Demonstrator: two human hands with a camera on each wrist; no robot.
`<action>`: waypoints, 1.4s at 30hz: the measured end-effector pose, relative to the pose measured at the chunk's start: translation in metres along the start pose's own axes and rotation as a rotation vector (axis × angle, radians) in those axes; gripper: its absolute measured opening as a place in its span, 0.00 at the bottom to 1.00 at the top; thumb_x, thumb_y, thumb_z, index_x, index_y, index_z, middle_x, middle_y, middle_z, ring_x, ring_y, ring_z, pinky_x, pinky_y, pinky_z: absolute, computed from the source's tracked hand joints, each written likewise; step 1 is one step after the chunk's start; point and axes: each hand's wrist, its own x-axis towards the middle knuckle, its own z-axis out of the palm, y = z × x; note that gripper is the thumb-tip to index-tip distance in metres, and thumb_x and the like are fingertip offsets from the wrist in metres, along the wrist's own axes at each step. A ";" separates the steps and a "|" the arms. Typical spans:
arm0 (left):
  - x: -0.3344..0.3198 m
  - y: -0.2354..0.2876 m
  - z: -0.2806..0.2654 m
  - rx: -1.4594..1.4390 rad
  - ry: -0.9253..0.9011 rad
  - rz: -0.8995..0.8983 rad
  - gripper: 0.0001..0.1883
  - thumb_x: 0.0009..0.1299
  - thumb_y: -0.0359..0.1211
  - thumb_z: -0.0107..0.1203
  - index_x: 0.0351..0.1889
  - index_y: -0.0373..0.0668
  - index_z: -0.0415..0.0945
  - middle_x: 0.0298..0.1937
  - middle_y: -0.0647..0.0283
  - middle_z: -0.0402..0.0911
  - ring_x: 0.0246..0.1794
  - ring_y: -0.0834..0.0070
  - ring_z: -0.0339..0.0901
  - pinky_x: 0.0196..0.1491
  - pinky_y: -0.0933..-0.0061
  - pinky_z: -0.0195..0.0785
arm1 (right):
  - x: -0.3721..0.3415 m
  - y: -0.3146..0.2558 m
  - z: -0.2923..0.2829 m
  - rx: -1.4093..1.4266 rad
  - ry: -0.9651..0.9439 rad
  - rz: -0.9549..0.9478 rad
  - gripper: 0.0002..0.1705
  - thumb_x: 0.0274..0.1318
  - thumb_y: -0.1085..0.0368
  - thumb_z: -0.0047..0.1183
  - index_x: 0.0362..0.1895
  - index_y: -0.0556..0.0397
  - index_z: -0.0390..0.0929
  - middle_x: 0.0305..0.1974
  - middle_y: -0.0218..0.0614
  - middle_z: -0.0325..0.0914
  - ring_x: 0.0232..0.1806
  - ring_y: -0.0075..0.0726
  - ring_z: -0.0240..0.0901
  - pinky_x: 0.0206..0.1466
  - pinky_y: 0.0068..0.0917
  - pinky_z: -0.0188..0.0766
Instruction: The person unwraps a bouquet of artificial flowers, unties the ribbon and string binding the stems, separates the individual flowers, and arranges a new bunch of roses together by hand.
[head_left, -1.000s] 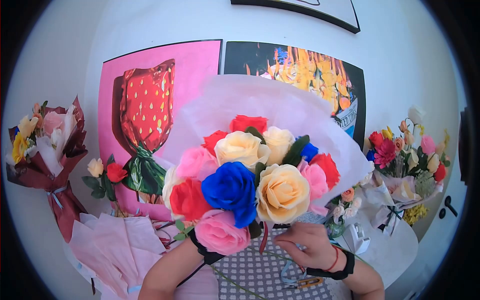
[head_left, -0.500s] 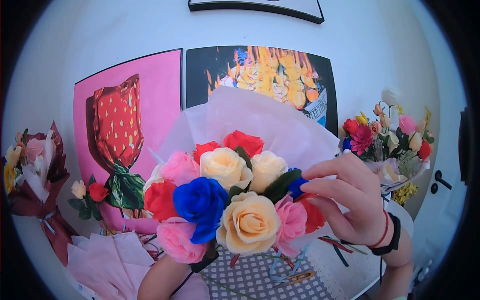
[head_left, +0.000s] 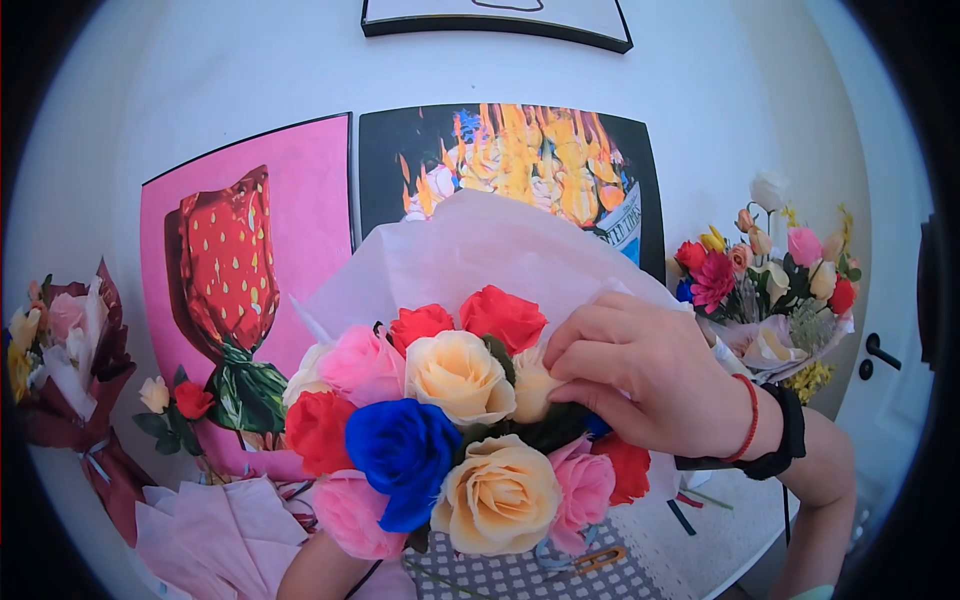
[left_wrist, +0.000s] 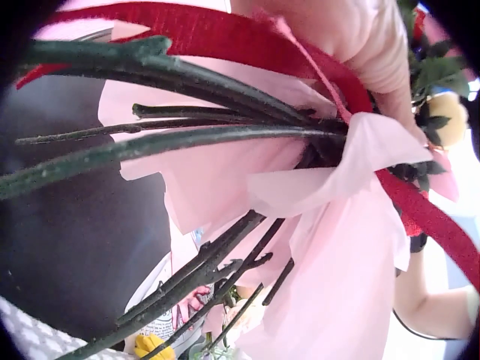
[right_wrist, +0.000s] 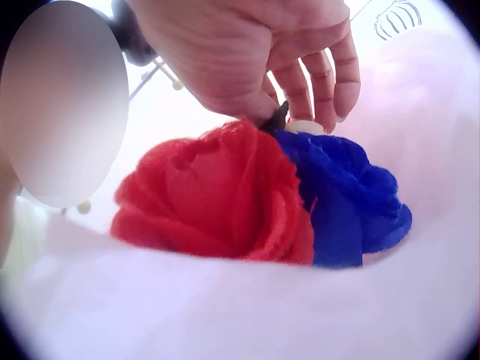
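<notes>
One bouquet of red, pink, cream and blue roses, held above the bench, blooms towards the head camera, a pale sheet rising behind them; left hand, hidden by flowers in the head view, gripping the gathered pink paper at the neck, dark stems fanning out from it, red ribbon passing beside; right hand, thumb and fingers pinching a cream rose at the back right; red rose and blue rose near that hand in the right wrist view. Recent change: right hand moved from the bouquet's right edge inward to this cream rose, the flowers otherwise in much the same arrangement. Bearing on the work, by judgement: attention appears to rest on settling single blooms, the left hand's grip serving as steady support; small orange tool on the patterned cloth, apart from the right hand
</notes>
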 end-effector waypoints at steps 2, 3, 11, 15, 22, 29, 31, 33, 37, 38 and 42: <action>0.001 0.002 -0.001 0.010 -0.003 0.003 0.22 0.65 0.34 0.51 0.57 0.41 0.63 0.55 0.61 0.68 0.55 0.73 0.65 0.60 0.72 0.55 | 0.000 -0.004 -0.001 0.021 -0.001 0.052 0.06 0.42 0.71 0.56 0.27 0.54 0.71 0.31 0.32 0.72 0.32 0.39 0.71 0.30 0.28 0.67; 0.001 0.003 -0.001 0.013 -0.004 0.003 0.22 0.65 0.34 0.51 0.57 0.41 0.63 0.55 0.61 0.68 0.55 0.73 0.65 0.60 0.72 0.55 | 0.000 -0.006 -0.001 0.043 -0.005 0.108 0.06 0.41 0.72 0.56 0.25 0.55 0.71 0.33 0.34 0.74 0.33 0.40 0.72 0.32 0.26 0.69; 0.002 0.007 0.000 0.031 -0.013 0.003 0.22 0.65 0.34 0.51 0.57 0.41 0.64 0.56 0.61 0.68 0.55 0.73 0.65 0.60 0.72 0.55 | 0.001 -0.009 0.001 0.011 0.080 0.090 0.07 0.40 0.75 0.55 0.24 0.55 0.68 0.40 0.37 0.74 0.34 0.42 0.73 0.33 0.27 0.69; 0.004 0.009 0.001 0.043 -0.020 0.003 0.22 0.65 0.34 0.51 0.56 0.40 0.64 0.56 0.61 0.68 0.56 0.73 0.65 0.61 0.72 0.54 | 0.000 -0.005 0.006 0.016 0.103 0.021 0.10 0.39 0.77 0.54 0.24 0.54 0.66 0.45 0.39 0.73 0.36 0.43 0.74 0.34 0.28 0.70; 0.005 0.015 0.001 0.065 -0.028 0.007 0.21 0.65 0.33 0.51 0.56 0.40 0.64 0.56 0.62 0.68 0.56 0.73 0.64 0.61 0.72 0.54 | 0.001 -0.006 0.005 0.045 0.021 0.054 0.12 0.41 0.78 0.52 0.25 0.54 0.62 0.46 0.40 0.73 0.36 0.45 0.73 0.33 0.30 0.70; 0.004 0.018 0.001 0.082 -0.032 0.004 0.21 0.65 0.33 0.51 0.56 0.40 0.64 0.56 0.62 0.68 0.56 0.74 0.64 0.61 0.72 0.53 | 0.003 -0.006 0.003 0.099 -0.047 0.141 0.10 0.43 0.78 0.51 0.26 0.55 0.63 0.47 0.41 0.73 0.32 0.48 0.73 0.30 0.29 0.69; 0.004 0.019 0.001 0.088 -0.035 0.003 0.21 0.65 0.33 0.51 0.56 0.40 0.64 0.56 0.62 0.68 0.56 0.74 0.64 0.61 0.72 0.53 | 0.004 -0.005 0.003 0.117 -0.057 0.157 0.09 0.43 0.78 0.51 0.26 0.55 0.63 0.47 0.42 0.73 0.31 0.48 0.73 0.30 0.28 0.69; 0.005 0.020 0.001 0.096 -0.038 0.004 0.21 0.65 0.33 0.51 0.56 0.40 0.64 0.56 0.62 0.68 0.56 0.74 0.64 0.61 0.72 0.53 | 0.003 -0.001 0.004 0.217 0.005 0.129 0.07 0.44 0.76 0.52 0.27 0.55 0.67 0.50 0.43 0.71 0.33 0.44 0.73 0.33 0.26 0.69; 0.009 0.024 0.002 0.111 -0.049 0.010 0.21 0.65 0.33 0.51 0.56 0.40 0.64 0.56 0.62 0.68 0.56 0.74 0.64 0.62 0.72 0.52 | -0.004 0.010 0.005 0.149 0.056 0.036 0.11 0.44 0.68 0.55 0.35 0.53 0.72 0.44 0.45 0.71 0.37 0.46 0.72 0.36 0.30 0.69; 0.011 0.025 0.002 0.115 -0.052 0.013 0.21 0.65 0.33 0.51 0.56 0.40 0.64 0.56 0.62 0.67 0.56 0.74 0.64 0.62 0.72 0.52 | -0.005 0.006 0.006 0.144 0.098 0.059 0.09 0.44 0.68 0.55 0.32 0.54 0.72 0.45 0.44 0.70 0.38 0.45 0.71 0.37 0.29 0.69; 0.018 0.027 0.006 0.129 -0.072 0.014 0.21 0.65 0.32 0.51 0.56 0.40 0.64 0.56 0.62 0.67 0.56 0.74 0.64 0.62 0.72 0.52 | -0.006 0.001 0.008 0.237 0.133 0.176 0.07 0.45 0.69 0.55 0.27 0.56 0.70 0.45 0.43 0.70 0.40 0.46 0.70 0.38 0.29 0.68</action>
